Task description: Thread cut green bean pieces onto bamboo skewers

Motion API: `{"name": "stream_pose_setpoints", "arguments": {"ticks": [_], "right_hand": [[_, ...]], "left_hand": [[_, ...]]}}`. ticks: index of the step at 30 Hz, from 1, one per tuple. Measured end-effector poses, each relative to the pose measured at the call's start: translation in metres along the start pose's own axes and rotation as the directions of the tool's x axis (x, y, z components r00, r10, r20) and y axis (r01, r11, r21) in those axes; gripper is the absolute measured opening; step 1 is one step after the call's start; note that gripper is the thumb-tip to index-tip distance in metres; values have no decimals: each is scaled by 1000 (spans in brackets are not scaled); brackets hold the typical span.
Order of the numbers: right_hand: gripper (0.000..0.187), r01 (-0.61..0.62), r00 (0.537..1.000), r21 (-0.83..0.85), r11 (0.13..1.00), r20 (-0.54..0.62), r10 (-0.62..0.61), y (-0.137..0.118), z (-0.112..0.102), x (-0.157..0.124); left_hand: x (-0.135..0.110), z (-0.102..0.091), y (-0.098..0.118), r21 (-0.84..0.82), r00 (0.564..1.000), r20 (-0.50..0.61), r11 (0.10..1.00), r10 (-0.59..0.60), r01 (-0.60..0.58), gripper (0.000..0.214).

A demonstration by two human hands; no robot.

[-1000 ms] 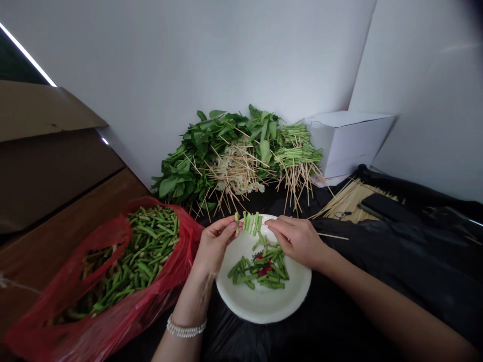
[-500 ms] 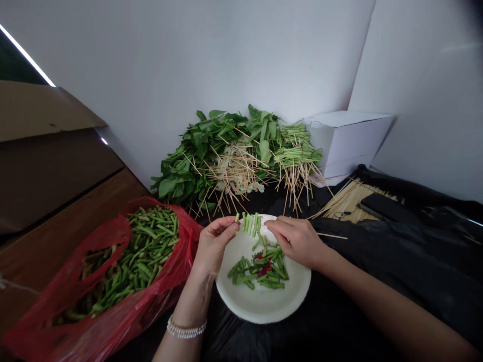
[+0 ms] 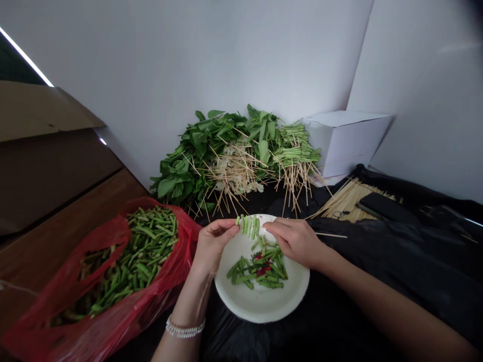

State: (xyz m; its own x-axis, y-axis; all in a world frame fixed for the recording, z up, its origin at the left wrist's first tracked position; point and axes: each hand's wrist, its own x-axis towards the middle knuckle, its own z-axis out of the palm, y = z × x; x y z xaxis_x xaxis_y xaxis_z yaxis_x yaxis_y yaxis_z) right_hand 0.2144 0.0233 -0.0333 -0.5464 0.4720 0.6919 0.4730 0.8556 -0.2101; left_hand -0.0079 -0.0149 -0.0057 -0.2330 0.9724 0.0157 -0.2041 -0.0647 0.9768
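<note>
My right hand (image 3: 296, 241) is closed round a thin wooden skewer (image 3: 334, 235), whose bare end sticks out to the right behind the hand. Several short green bean pieces (image 3: 249, 226) sit side by side across the skewer, between my two hands. At the left end of the row, my left hand (image 3: 216, 244) pinches one more green bean piece (image 3: 237, 220) between thumb and fingers. Below both hands stands a white bowl (image 3: 260, 311) with a red and dark pattern at its bottom. Loose cut green beans (image 3: 273, 276) lie in it.
A red plastic bag (image 3: 166, 281) full of cut beans lies at left. Behind the bowl are leafy greens (image 3: 173, 176), skewered pale vegetables (image 3: 236, 168) and skewered beans (image 3: 294, 151). At right are a white box (image 3: 350, 143), bare skewers (image 3: 349, 201) and a dark phone-like object (image 3: 381, 207).
The bean piece in my left hand has come slightly nearer the row on the skewer. My right hand keeps nearly the same place and grip.
</note>
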Motion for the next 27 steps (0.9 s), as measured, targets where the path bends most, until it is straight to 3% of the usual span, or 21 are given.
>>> {"name": "stream_pose_setpoints", "arguments": {"ticks": [6,13,22,27], "right_hand": [[28,-8,1000,0,1000,12,8,-1,0,0],[28,-14,1000,30,999,-12,14,-2,0,1],[28,8,1000,18,1000,17,-9,-3,-1,2],[29,16,1000,32,999,22,-16,-4,-1,3]], "left_hand": [[-2,4,2,54,997,37,996,65,-67,24],[2,1,1,-67,996,-1,993,-93,93,30],[1,4,-2,-91,994,-1,990,-113,112,29],[0,3,0,-111,987,63,982,-145,152,27]]}}
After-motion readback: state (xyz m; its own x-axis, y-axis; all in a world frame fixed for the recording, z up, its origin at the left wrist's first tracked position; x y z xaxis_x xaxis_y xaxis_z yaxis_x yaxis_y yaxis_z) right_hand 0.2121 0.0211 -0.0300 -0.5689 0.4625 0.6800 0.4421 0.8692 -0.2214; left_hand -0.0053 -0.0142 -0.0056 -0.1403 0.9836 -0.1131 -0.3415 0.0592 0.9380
